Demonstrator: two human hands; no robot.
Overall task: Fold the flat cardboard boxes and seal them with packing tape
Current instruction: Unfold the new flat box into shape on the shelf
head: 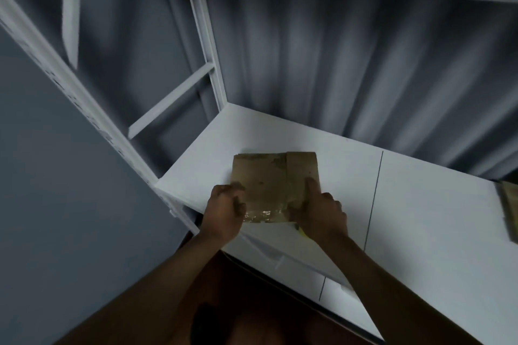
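A flat cardboard box [273,182] lies near the front left corner of the white tabletop [420,218], with a shiny strip of packing tape [262,215] across its near edge. Both hands are on that near end: the left hand [224,211] grips the left corner with its fingers curled over the edge, and the right hand [318,213] holds the right corner, its fingers tucked around the board and the thumb [311,186] stretched forward, pressing flat on the top face. The step in hand looks like opening or squaring up the flattened box, or perhaps smoothing the tape down; the blur makes it hard to say which. The next move probably calls for pulling the panels apart so the box stands open, then folding the flaps. No roll of tape is in view. More cardboard [510,204] lies at the right edge of the tabletop. Nothing here is yet an open container, so nothing sits inside anything.
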